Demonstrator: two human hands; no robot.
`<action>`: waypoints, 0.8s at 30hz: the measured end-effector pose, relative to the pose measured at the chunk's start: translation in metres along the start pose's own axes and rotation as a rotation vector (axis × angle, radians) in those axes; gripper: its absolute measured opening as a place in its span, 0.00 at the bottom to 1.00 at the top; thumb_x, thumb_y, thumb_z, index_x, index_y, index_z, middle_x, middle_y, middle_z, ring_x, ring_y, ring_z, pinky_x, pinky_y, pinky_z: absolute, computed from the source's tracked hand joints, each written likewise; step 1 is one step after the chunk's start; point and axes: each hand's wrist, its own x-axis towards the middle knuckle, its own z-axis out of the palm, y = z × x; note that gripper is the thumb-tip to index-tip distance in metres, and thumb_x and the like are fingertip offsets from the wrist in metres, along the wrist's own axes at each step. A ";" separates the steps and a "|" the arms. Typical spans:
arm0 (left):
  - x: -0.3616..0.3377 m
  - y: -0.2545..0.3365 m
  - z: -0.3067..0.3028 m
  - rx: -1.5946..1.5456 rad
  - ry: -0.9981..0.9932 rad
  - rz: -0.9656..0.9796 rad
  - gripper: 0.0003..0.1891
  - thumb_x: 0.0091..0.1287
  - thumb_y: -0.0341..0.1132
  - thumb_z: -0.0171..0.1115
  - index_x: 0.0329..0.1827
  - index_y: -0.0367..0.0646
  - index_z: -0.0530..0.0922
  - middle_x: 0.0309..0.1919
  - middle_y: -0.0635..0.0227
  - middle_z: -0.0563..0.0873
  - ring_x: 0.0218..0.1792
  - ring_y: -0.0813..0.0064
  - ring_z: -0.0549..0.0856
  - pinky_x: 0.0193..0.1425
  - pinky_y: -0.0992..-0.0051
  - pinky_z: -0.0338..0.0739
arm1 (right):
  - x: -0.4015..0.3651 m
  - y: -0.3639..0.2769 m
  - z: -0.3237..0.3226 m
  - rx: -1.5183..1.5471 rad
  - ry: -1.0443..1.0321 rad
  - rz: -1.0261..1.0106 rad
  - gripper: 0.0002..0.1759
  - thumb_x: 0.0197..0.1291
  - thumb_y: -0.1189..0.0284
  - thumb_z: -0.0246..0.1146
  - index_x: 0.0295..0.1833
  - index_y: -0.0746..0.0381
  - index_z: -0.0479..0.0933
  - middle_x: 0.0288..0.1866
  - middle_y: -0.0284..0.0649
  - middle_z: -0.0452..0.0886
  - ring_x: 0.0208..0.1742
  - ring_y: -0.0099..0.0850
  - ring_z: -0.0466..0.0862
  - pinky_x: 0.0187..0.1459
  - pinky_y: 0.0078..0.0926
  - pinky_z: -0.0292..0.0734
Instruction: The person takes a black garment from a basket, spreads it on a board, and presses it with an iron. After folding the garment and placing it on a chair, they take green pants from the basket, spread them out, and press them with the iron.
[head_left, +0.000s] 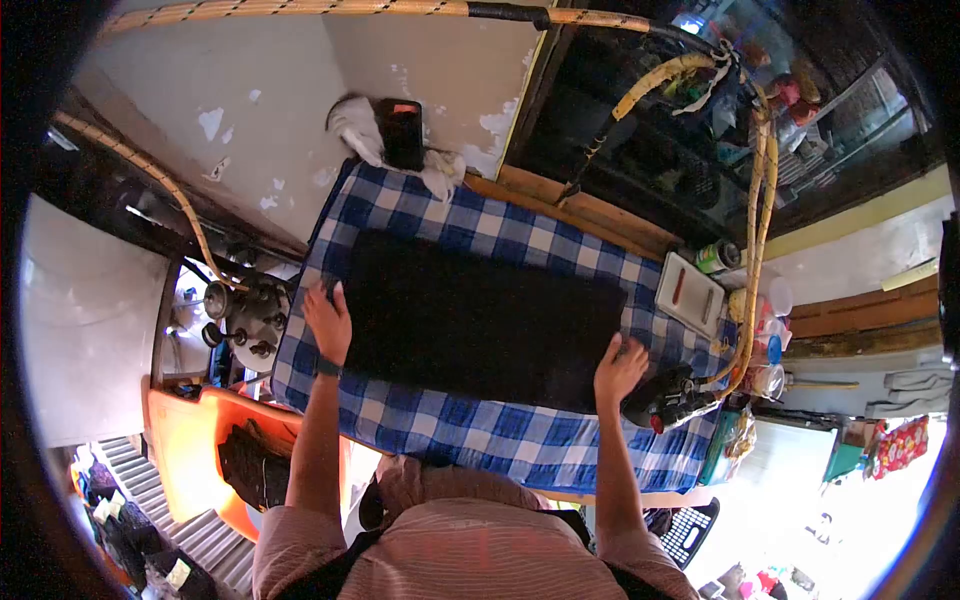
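Note:
A black piece of cloth [480, 320] lies spread out as a long rectangle on a blue and white checked table cover [440, 415]. At its left end is my left hand [328, 325], fingers apart and the thumb along the cloth's edge. My right hand [620, 372] rests at the lower right corner, its fingers loosely spread; whether they press on the cloth or just beside it is hard to see. Just right of that hand sits a dark iron [665, 397], joined to a yellowish hose [752, 290].
A white tray [690, 292] with small tools stands at the table's right, beside a can [717, 257] and several plastic tubs. A phone [401, 133] and white rag [355, 128] lie at the far edge. Left are a metal boiler [258, 325] and orange chair [190, 440].

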 end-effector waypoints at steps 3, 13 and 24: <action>-0.060 -0.005 -0.031 0.383 -0.101 -0.085 0.21 0.71 0.49 0.51 0.42 0.34 0.73 0.39 0.49 0.78 0.43 0.48 0.77 0.45 0.56 0.71 | -0.062 0.009 -0.020 -0.161 -0.110 0.067 0.22 0.67 0.56 0.54 0.43 0.67 0.71 0.39 0.52 0.73 0.45 0.53 0.72 0.48 0.48 0.68; -0.077 -0.022 -0.106 -0.095 -0.370 -0.240 0.23 0.66 0.50 0.60 0.37 0.32 0.76 0.31 0.44 0.81 0.37 0.41 0.80 0.37 0.58 0.73 | -0.093 0.038 -0.071 0.376 -0.194 0.043 0.16 0.66 0.65 0.59 0.47 0.63 0.62 0.36 0.56 0.77 0.38 0.60 0.79 0.36 0.48 0.72; -0.171 0.083 -0.115 0.034 -0.228 0.229 0.32 0.63 0.50 0.60 0.61 0.33 0.68 0.63 0.47 0.70 0.67 0.47 0.65 0.71 0.50 0.53 | -0.163 0.104 -0.060 0.404 -0.399 0.284 0.26 0.53 0.52 0.70 0.40 0.65 0.75 0.26 0.39 0.77 0.23 0.31 0.74 0.29 0.32 0.71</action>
